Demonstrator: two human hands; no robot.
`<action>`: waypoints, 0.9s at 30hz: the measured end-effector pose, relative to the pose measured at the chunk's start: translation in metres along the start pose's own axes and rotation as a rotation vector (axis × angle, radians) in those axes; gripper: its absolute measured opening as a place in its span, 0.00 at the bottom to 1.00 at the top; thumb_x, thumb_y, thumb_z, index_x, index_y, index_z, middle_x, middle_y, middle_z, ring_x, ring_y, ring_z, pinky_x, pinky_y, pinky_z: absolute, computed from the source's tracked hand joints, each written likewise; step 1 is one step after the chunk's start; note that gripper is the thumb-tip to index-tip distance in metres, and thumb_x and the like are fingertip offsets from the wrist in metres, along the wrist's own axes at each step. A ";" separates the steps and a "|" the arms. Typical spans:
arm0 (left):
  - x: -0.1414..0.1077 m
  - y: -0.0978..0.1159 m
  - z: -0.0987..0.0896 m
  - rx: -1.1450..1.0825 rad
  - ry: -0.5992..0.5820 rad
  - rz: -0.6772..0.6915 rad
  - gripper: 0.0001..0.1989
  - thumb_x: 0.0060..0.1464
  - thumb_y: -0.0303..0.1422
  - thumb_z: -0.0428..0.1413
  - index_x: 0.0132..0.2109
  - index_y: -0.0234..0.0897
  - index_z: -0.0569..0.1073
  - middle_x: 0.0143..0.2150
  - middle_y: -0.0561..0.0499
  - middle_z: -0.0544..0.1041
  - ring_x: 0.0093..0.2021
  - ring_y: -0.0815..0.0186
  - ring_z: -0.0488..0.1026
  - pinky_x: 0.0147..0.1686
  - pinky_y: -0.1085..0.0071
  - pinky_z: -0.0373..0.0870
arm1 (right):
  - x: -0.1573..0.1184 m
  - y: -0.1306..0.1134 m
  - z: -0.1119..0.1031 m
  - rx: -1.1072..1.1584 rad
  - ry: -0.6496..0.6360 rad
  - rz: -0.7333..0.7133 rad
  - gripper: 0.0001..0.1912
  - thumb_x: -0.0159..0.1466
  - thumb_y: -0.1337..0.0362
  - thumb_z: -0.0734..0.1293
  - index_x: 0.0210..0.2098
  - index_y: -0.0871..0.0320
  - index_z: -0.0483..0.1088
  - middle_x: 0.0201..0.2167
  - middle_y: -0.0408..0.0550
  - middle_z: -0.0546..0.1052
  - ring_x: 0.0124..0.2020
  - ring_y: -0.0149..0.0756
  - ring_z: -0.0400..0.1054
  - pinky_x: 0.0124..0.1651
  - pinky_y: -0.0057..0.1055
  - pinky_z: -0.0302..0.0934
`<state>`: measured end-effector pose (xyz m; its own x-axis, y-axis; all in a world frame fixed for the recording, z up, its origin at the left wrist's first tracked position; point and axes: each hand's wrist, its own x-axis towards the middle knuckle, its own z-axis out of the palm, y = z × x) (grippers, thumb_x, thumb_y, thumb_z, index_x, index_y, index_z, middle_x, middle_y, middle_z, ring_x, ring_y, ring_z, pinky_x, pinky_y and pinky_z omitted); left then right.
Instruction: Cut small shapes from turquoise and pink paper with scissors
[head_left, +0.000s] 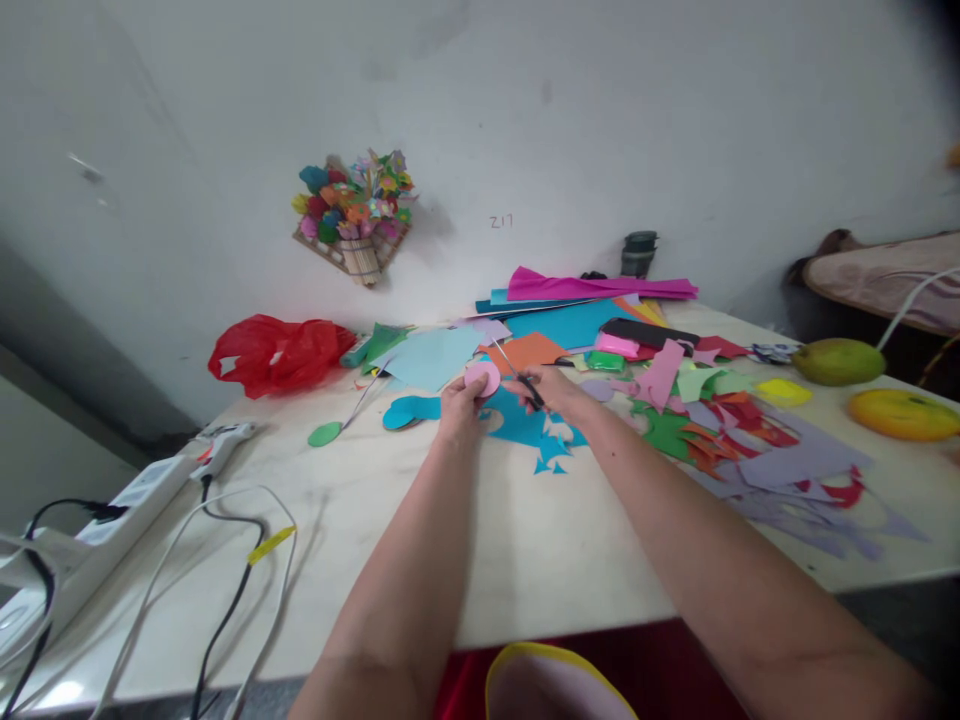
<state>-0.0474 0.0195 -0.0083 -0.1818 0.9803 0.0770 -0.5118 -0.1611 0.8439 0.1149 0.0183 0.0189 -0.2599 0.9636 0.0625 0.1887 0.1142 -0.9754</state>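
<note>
My left hand [459, 404] pinches a round pink paper piece [482, 378] over the middle of the table. In my right hand [546, 388] are dark-handled scissors [531, 392], their blades pointing up and left, just right of the pink piece. Blue paper [517, 422] with cut edges lies beneath both hands, and small blue scraps [551, 455] are in front of it. Blue round pieces [411, 410] rest left of my left hand. Further left is a green oval [325, 434] on a thin stick.
Colored scraps [795, 455] cover the right side, near a mango [838, 361] and a yellow-orange fruit [902, 413]. A red plastic bag [277, 355] sits back left. Power strips [127, 515] and cables [262, 545] lie front left. Paper sheets [570, 322] lie at the back.
</note>
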 end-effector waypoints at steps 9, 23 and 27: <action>0.001 -0.001 -0.003 0.041 0.033 0.024 0.15 0.31 0.33 0.69 0.28 0.31 0.75 0.23 0.49 0.75 0.25 0.65 0.73 0.29 0.69 0.69 | -0.006 -0.001 -0.007 -0.066 -0.215 0.000 0.19 0.56 0.52 0.74 0.25 0.59 0.66 0.18 0.44 0.73 0.15 0.27 0.65 0.12 0.21 0.47; -0.001 0.003 -0.002 0.057 -0.009 -0.012 0.13 0.33 0.30 0.69 0.28 0.30 0.76 0.24 0.48 0.75 0.26 0.66 0.73 0.29 0.70 0.69 | -0.009 -0.001 -0.007 -0.036 -0.256 0.000 0.19 0.57 0.51 0.72 0.25 0.58 0.64 0.18 0.42 0.71 0.16 0.27 0.64 0.13 0.22 0.47; -0.002 0.004 -0.001 0.040 -0.010 -0.017 0.13 0.32 0.30 0.69 0.28 0.30 0.76 0.25 0.48 0.76 0.27 0.66 0.74 0.31 0.69 0.71 | -0.009 0.000 -0.007 -0.031 -0.260 0.003 0.19 0.57 0.51 0.72 0.25 0.58 0.63 0.18 0.42 0.70 0.16 0.27 0.63 0.13 0.22 0.47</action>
<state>-0.0499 0.0168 -0.0052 -0.1643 0.9841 0.0676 -0.4805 -0.1397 0.8658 0.1241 0.0119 0.0200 -0.4932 0.8699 -0.0005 0.2178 0.1229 -0.9682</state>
